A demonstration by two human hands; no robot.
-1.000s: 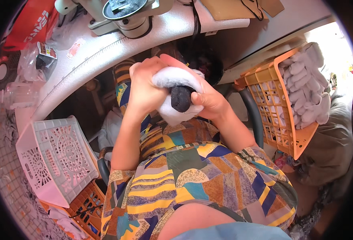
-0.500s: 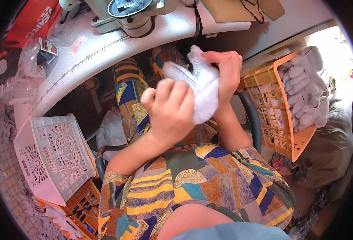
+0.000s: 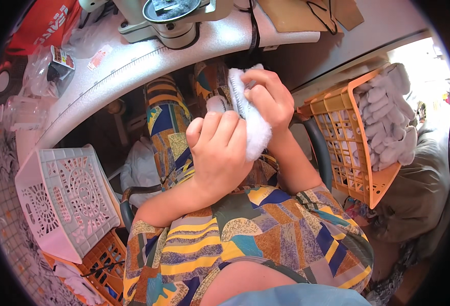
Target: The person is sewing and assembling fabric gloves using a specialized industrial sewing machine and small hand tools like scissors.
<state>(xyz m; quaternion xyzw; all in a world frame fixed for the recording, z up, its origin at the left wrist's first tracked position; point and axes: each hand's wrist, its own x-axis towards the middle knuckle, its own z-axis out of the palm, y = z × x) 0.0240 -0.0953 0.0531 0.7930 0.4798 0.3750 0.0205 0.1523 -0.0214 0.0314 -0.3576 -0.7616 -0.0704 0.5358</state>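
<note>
A white fluffy sewn fabric piece (image 3: 258, 136) with a dark-stitched seam hangs over my lap between both hands. My left hand (image 3: 220, 153) is closed on its left side, fingers curled over, with a bit of the fabric poking out past the knuckles. At the upper right my right hand (image 3: 270, 99) pinches the same piece near its top, fingers bent against the seam. The palms and part of the fabric are hidden by the fingers.
An orange basket (image 3: 337, 145) heaped with white fluffy pieces (image 3: 385, 117) stands at my right. Ahead, a white machine (image 3: 171, 33) rests on the pale tabletop (image 3: 133, 66). A white lattice crate (image 3: 79, 196) is on the left, above an orange crate (image 3: 105, 265). Armrests flank me.
My right hand has shifted left and slightly down, its fingers curling more. The fabric's upper flaps have folded closer together, and the seam now faces up between my hands.
</note>
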